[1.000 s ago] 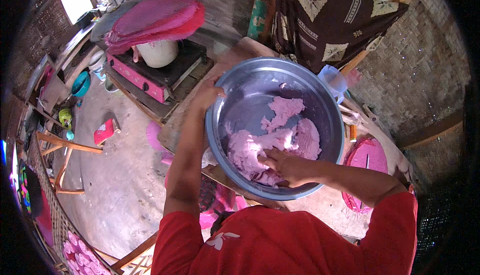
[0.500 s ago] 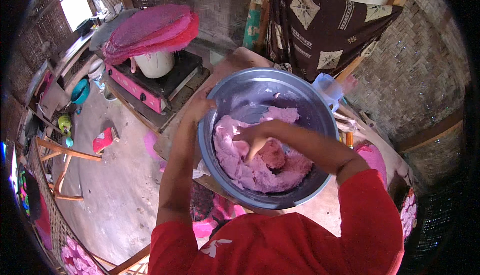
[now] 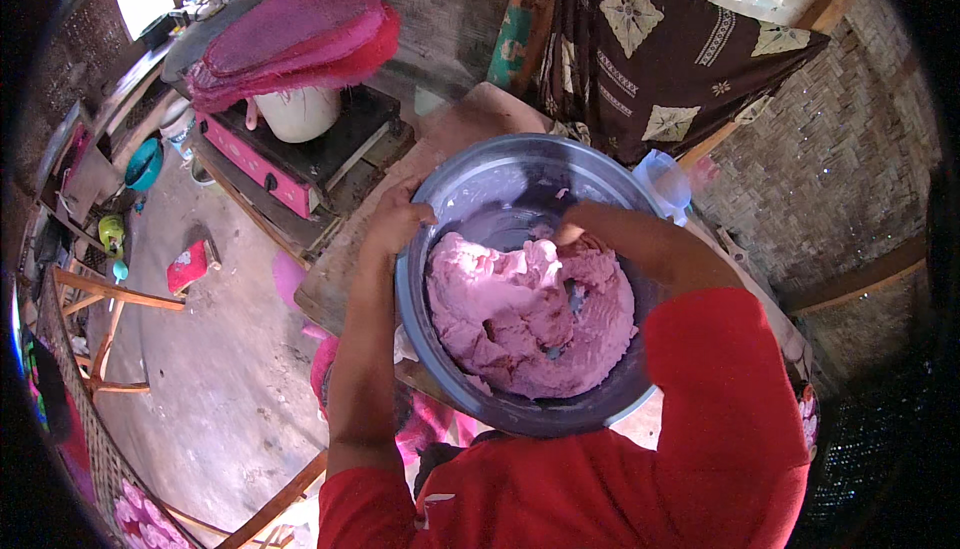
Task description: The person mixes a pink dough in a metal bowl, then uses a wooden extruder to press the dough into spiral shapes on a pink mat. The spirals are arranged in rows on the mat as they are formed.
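A wide grey-blue basin holds a thick, lumpy mass of pink dough. My left hand grips the basin's rim at the left, fingers hooked over its edge. At the far right side of the dough, my right hand is curled down into it. The fingertips of that hand are hidden by the dough and the hand itself. Between the dough's folds, small gaps let the basin's floor show.
Under the basin is a worn board table. At the far left, a stove carries a white pot with pink mesh covers above. A translucent plastic container stands behind the basin's right rim. Patterned brown cloth hangs behind.
My right hand has moved from the dough's middle to its far right part. The dough has been reshaped, with a raised fold now at its far side. My left hand stays on the rim.
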The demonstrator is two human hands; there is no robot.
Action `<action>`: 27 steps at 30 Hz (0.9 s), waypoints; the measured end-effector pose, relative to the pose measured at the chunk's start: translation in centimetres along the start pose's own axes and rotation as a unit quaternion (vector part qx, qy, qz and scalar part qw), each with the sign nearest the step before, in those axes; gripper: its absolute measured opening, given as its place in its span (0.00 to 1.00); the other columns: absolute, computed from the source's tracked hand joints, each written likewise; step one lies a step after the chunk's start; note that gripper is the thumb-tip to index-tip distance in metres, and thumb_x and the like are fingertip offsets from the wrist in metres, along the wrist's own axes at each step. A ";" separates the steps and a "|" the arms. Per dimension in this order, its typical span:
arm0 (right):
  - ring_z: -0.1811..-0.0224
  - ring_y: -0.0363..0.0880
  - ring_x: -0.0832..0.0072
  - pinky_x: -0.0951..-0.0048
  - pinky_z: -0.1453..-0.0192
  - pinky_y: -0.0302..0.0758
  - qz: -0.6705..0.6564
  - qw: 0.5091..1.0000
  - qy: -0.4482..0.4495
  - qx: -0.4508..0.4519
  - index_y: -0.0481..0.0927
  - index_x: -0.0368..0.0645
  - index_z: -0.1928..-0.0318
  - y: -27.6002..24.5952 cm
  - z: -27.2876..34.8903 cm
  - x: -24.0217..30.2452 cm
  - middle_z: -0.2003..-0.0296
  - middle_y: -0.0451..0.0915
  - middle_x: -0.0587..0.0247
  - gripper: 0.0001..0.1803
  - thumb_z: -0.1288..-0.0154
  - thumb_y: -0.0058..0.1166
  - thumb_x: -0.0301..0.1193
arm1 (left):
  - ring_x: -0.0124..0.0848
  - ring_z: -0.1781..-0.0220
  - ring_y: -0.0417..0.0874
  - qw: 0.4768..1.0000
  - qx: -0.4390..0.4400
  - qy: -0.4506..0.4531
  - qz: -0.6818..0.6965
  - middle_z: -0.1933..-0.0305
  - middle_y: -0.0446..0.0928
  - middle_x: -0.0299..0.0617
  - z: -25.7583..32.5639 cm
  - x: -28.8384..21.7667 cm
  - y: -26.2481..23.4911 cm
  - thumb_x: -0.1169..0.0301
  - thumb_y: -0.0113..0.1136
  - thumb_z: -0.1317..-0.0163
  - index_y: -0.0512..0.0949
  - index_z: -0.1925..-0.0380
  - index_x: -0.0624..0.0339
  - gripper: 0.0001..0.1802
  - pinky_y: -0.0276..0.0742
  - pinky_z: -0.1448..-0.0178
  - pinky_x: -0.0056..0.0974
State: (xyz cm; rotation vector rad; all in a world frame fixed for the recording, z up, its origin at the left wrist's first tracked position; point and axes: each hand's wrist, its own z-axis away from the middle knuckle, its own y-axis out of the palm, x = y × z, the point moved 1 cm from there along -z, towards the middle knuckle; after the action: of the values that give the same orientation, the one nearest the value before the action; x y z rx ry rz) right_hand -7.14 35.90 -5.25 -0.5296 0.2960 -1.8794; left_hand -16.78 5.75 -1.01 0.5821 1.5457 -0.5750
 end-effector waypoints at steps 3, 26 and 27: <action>0.49 0.80 0.64 0.58 0.43 0.76 -0.126 0.984 0.073 0.101 0.78 0.45 0.46 1.4 1.3 -2.8 0.47 0.80 0.59 0.24 0.32 0.44 0.48 | 0.32 0.56 0.79 0.999 0.007 -0.019 -0.035 0.54 0.80 0.40 -0.1 0.4 0.3 0.76 0.57 0.64 0.76 0.48 0.69 0.34 0.70 0.47 0.30; 0.51 0.78 0.64 0.63 0.46 0.80 -0.545 0.836 0.058 0.014 0.61 0.42 0.35 11.7 12.9 8.9 0.46 0.69 0.51 0.27 0.26 0.43 0.45 | 0.30 0.58 0.80 0.990 0.085 -0.042 -0.100 0.55 0.81 0.43 0.8 -3.5 1.2 0.69 0.67 0.49 0.76 0.45 0.63 0.29 0.74 0.52 0.33; 0.43 0.74 0.62 0.63 0.39 0.74 -0.515 0.857 0.015 0.035 0.59 0.43 0.33 11.1 15.1 8.1 0.42 0.68 0.48 0.31 0.27 0.43 0.49 | 0.30 0.55 0.80 0.997 0.059 -0.037 -0.036 0.52 0.80 0.44 2.4 -3.6 1.5 0.63 0.66 0.43 0.71 0.40 0.63 0.31 0.75 0.52 0.35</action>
State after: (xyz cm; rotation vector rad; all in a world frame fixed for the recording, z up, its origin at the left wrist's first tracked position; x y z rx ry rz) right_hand 7.04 25.06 4.73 -0.6761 -0.0838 -2.9249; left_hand -13.82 5.23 2.40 0.5892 1.4740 -0.7384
